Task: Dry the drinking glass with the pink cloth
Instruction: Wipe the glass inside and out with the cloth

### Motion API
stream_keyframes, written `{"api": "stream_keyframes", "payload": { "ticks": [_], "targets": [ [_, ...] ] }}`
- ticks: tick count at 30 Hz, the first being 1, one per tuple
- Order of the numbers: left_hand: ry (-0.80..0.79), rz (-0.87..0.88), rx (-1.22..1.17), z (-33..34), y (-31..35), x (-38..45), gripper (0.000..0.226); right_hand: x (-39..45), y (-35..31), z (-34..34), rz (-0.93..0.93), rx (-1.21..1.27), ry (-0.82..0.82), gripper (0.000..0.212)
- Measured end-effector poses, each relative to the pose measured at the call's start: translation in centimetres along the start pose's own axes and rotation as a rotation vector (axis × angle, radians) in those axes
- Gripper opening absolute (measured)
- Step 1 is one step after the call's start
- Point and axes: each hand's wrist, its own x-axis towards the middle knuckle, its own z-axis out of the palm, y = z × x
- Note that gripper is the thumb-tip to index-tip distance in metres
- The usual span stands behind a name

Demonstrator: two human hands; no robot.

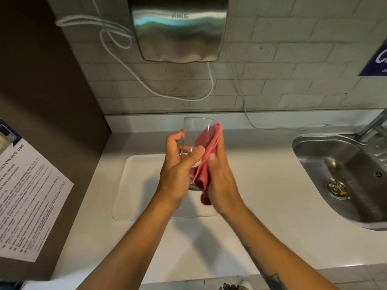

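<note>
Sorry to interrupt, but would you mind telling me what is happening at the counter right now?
A person is drying a drinking glass over the white counter. The left hand grips the glass, tilted with its rim pointing away, while the right hand presses a pink cloth against its outer side. Both are held in the air above a white mat. A steel sink sits to the right and a hand dryer hangs on the wall.

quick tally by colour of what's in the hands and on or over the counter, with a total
Pink: 1, the cloth in the right hand
Clear: 1, the drinking glass in the left hand
White: 1, the mat on the counter
Steel: 3, the hand dryer, the sink, the tap
Total: 6
</note>
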Motion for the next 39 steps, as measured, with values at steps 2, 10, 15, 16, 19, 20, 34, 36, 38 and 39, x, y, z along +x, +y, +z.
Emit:
{"api": "stream_keyframes", "payload": {
  "ticks": [2,10,15,16,19,20,34,36,38,39],
  "targets": [
    [-0.016,-0.025,-0.032,0.3,-0.3,-0.3,0.051,1.7,-0.8,-0.8,0.022,0.013,0.042,0.06],
    [-0.023,-0.012,-0.038,-0.6,0.8,0.6,0.039,-0.8,0.1,0.7,0.006,0.001,-0.023,0.066],
    [-0.013,-0.03,-0.063,-0.3,0.9,0.6,0.032,1.0,-1.1,0.0,0.012,0.057,-0.02,0.061],
    [0.01,-0.023,-0.071,-0.4,1.3,0.9,0.035,0.3,-0.9,0.5,-0.014,0.022,-0.033,0.061],
    [0.011,-0.021,-0.07,-0.5,2.1,1.5,0.044,-1.2,0.3,1.6,-0.109,-0.102,-0.029,0.063],
    [0.003,-0.028,-0.061,-0.4,2.0,1.4,0.046,-0.7,0.1,1.5,-0.08,-0.076,-0.018,0.062],
    [0.057,0.027,0.193,0.0,1.3,0.8,0.075,-1.0,0.0,1.2,0.029,-0.085,0.014,0.064],
    [0.126,0.129,0.301,0.1,1.1,0.0,0.073,-0.9,-0.2,1.0,0.006,-0.085,0.002,0.063],
    [0.15,0.157,0.351,-0.1,1.0,-0.3,0.066,-1.1,0.0,0.9,0.004,-0.099,-0.017,0.064],
    [0.141,0.138,0.337,-0.3,1.0,-0.3,0.065,-1.3,0.2,0.9,0.009,-0.109,-0.021,0.065]
  ]
}}
